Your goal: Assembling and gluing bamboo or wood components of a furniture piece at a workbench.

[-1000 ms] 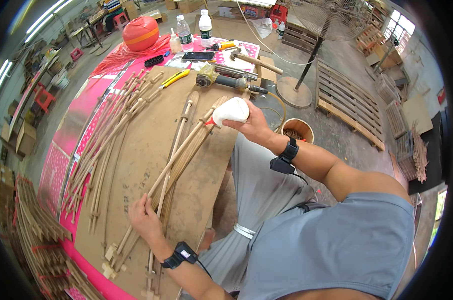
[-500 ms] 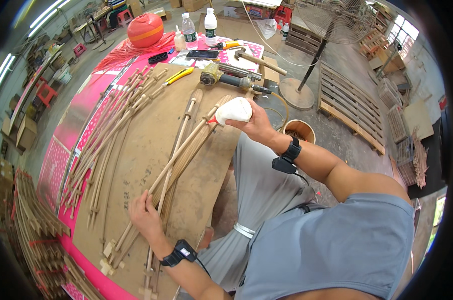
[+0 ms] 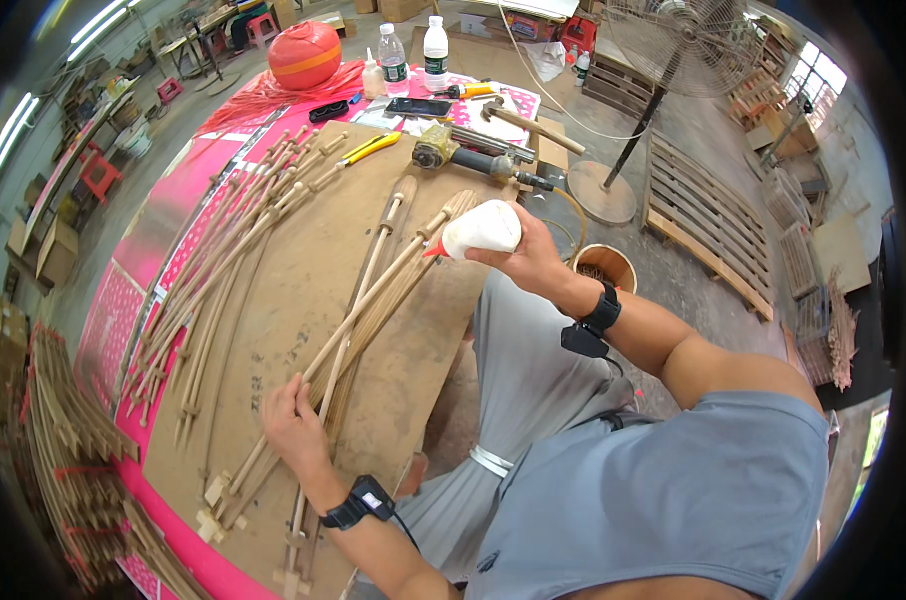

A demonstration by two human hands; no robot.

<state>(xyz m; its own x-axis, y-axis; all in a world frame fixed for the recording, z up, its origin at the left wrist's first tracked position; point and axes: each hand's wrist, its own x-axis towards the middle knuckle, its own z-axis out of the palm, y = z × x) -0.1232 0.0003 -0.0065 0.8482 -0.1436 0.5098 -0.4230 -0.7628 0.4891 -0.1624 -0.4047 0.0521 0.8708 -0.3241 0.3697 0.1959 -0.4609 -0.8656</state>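
My right hand is wrapped round a white squeeze bottle, tipped so its red nozzle points left. The nozzle sits close beside the upper end of a thin wooden rod; whether they touch I cannot tell. My left hand pinches that rod further down, fingers pressed together. Beneath it lies a bundle of long wooden strips, slanting across the brown board. A second thin rod rests alongside.
Many knobbed wooden rods are heaped on the left. Beyond the board are a yellow utility knife, an air tool, a hammer, a phone and plastic bottles. A bucket stands right of the table.
The whole view has shifted slightly to the right. Both hands keep their holds, and the bottle's nozzle stays near the rod's upper end.
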